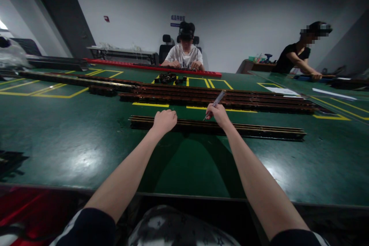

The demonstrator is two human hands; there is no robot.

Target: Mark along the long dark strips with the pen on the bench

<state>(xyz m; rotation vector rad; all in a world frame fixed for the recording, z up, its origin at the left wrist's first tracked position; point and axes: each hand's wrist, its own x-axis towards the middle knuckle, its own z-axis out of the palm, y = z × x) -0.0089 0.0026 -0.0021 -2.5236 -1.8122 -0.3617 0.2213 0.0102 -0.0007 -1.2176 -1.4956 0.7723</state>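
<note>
A long dark rail with brass-coloured edges (265, 130) lies crosswise on the green table in front of me. My left hand (165, 121) is closed over its left half, with the fingertips hidden behind it. To the right, my right hand (218, 114) grips a pen-shaped tool with a translucent handle (219, 98). The tool is tilted, and its thin tip points down at the rail's middle; whether it touches I cannot tell. Just beyond lies a bundle of similar long dark rails with copper-toned edges (184, 95).
Small black parts (167, 78) sit behind the bundle. A red rail (213, 73) runs along the far side, where a person in white (186, 55) sits. Another person (296, 57) works at far right near white papers (281, 91). Dark parts (11, 163) lie at near left.
</note>
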